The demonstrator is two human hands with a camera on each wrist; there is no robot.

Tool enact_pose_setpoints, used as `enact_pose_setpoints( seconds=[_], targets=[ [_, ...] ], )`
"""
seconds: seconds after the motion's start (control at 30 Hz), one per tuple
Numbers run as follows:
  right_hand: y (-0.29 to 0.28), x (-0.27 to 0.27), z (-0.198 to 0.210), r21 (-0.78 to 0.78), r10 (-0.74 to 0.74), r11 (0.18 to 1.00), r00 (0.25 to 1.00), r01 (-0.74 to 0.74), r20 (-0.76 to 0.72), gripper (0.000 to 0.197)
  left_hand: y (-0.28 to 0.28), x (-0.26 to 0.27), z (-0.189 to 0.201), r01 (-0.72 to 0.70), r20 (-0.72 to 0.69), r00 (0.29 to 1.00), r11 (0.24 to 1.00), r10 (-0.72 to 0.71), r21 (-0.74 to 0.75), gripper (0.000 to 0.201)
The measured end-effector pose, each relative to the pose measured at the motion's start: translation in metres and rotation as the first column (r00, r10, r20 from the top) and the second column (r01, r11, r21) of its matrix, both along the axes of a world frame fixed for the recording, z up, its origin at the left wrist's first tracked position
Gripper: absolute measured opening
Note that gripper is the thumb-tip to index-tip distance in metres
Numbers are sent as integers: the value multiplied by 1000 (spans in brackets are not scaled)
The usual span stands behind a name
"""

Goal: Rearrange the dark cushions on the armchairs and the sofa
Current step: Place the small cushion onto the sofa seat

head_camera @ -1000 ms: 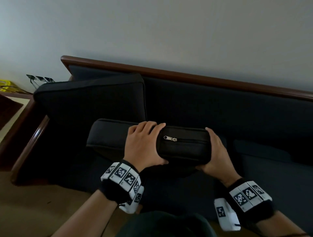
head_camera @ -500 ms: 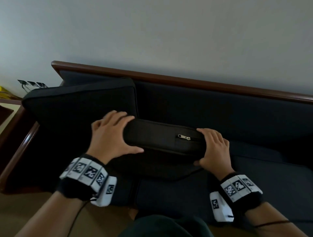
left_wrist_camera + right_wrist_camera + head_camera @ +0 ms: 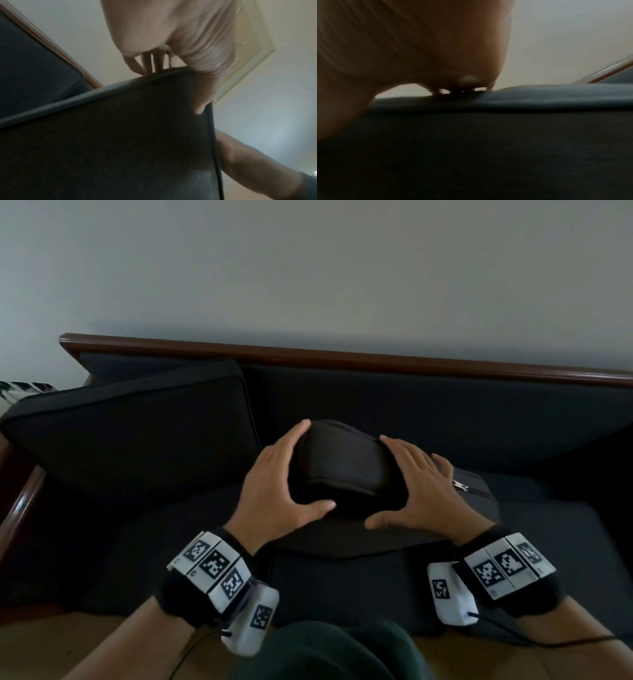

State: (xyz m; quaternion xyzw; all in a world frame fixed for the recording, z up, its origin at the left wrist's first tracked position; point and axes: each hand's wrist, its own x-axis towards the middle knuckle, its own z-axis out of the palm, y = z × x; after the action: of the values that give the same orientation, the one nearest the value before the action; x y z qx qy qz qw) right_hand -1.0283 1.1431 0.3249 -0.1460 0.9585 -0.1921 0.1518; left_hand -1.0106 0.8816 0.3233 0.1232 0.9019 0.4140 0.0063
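Observation:
A dark zippered cushion [image 3: 342,470] stands on edge on the sofa seat [image 3: 548,542], right of a larger dark cushion [image 3: 130,446] that leans on the backrest. My left hand [image 3: 284,474] grips its top left end, fingers over the back and thumb in front. My right hand [image 3: 411,484] grips the top beside it, with the zip pull [image 3: 459,484] just right of the knuckles. In the left wrist view the left hand [image 3: 171,54] curls over the cushion [image 3: 120,135] edge. The right wrist view is filled by the palm [image 3: 402,47] on the cushion [image 3: 488,148].
The sofa has a brown wooden top rail [image 3: 342,361] against a plain wall and a wooden armrest [image 3: 20,508] at the left. Tan floor [image 3: 51,645] lies in front. My dark-clothed knee [image 3: 325,652] is close to the seat's front edge.
The cushion has shifted right, away from the leaning cushion, and turned. Both hands have come closer together on it. The zip now sits right of my right hand.

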Motion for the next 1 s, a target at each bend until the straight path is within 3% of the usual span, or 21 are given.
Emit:
enact_pose_setpoints(
  seconds=[0.13, 0.23, 0.3, 0.43, 0.6, 0.73, 0.87, 0.9, 1.0],
  targets=[
    [7, 14, 10, -231, -85, 972, 976, 37, -200, 124, 25, -9, -21, 238, 47, 970, 971, -237, -13, 116],
    [29, 31, 6, -304, -157, 949, 960, 82, -232, 113, 24, -15, -62, 291, 187, 945, 952, -270, -97, 126],
    [42, 39, -1, -352, -223, 927, 942, 127, -249, 106, 24, -16, -81, 285, 224, 943, 945, -247, -159, 119],
    [64, 43, -8, -508, -331, 847, 905, 158, -269, 100, 42, -29, -79, 342, 140, 939, 904, -315, -255, 97],
    [82, 43, 11, -666, -348, 734, 916, 132, -202, 100, 51, -30, -46, 343, -13, 928, 869, -372, -357, 77],
    [90, 50, -10, -786, -334, 590, 942, 186, -28, 104, 47, -17, -39, 263, -35, 953, 877, -302, -402, 80],
    [78, 50, -68, -743, -324, 514, 899, 428, 294, 111, 54, -8, -70, 274, 165, 962, 782, -220, -560, 86],
    [75, 53, -85, -716, -353, 459, 848, 525, 396, 113, 57, -4, -82, 287, 201, 958, 753, -206, -593, 87],
    [72, 64, -120, -590, -440, 151, 588, 793, 678, 111, 67, 6, -110, 318, 256, 946, 736, -200, -598, 98]
  ],
)
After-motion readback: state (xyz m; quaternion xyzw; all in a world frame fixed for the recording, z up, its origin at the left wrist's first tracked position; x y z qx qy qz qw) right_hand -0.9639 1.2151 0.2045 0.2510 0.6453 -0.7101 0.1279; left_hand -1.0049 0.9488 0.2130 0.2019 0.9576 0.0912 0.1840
